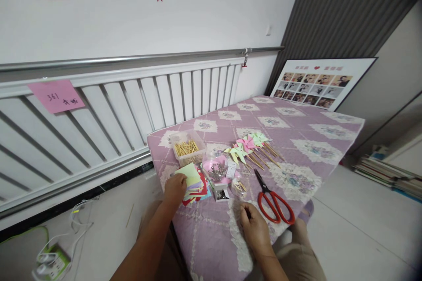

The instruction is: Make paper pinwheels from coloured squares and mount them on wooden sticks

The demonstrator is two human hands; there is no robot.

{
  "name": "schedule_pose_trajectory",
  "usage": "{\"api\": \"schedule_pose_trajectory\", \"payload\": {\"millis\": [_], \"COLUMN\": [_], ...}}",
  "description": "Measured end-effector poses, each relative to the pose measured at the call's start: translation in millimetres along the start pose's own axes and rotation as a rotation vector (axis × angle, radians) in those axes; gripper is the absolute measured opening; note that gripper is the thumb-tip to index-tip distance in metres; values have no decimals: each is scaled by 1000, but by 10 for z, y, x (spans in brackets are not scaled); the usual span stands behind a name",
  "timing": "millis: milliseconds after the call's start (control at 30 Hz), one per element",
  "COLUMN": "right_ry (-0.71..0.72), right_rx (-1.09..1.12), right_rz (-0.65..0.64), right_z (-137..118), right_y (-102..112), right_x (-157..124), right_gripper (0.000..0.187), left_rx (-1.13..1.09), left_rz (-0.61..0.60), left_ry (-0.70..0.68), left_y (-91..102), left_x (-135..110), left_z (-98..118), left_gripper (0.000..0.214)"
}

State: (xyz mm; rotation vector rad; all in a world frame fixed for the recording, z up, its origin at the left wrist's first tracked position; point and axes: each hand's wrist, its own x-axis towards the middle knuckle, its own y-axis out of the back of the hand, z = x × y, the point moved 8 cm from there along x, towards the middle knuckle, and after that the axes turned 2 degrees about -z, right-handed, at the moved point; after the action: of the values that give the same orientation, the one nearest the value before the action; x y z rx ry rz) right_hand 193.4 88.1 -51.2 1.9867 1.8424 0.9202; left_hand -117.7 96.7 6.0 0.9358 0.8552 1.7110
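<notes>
Left hand (174, 189): forearm stretched forward from the lower left, palm down, fingers bent onto the near left edge of the paper stack (195, 181). It touches the top yellow-green sheet; I cannot tell whether it pinches a sheet or only rests there.

Right hand (253, 225): lying on the table cover (296, 123), fingers loosely half-curled, released, nothing seen in it. Scissors (275, 204) with red handles lie just to its right, blades pointing away, not touched.

Paper stack: mixed colours, fanned unevenly, directly under and just right of the left fingertips.

Containers:
- Clear box (187, 148), beyond the left hand: wooden sticks, loosely heaped.
- Clear bowl (215, 167), right of the paper stack: small dark bits, too small to identify.
- Small carton (221, 193), between the two hands: dark contents, unclear.
- Small round tub (239, 185), just beyond the right hand: a few short pale pieces.

Pinwheels (247, 145) on sticks lie in a row well beyond the right hand.
</notes>
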Motion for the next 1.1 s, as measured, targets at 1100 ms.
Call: {"api": "schedule_pose_trajectory", "payload": {"millis": [1100], "right_ry": [16], "right_rx": [-13], "right_rz": [2], "right_z": [-66], "right_y": [9], "right_x": [-22], "right_gripper": [31], "left_rx": [-253], "left_rz": [293], "left_ry": [-179], "left_y": [-61], "left_x": [-510], "left_z": [400], "left_gripper": [30]}}
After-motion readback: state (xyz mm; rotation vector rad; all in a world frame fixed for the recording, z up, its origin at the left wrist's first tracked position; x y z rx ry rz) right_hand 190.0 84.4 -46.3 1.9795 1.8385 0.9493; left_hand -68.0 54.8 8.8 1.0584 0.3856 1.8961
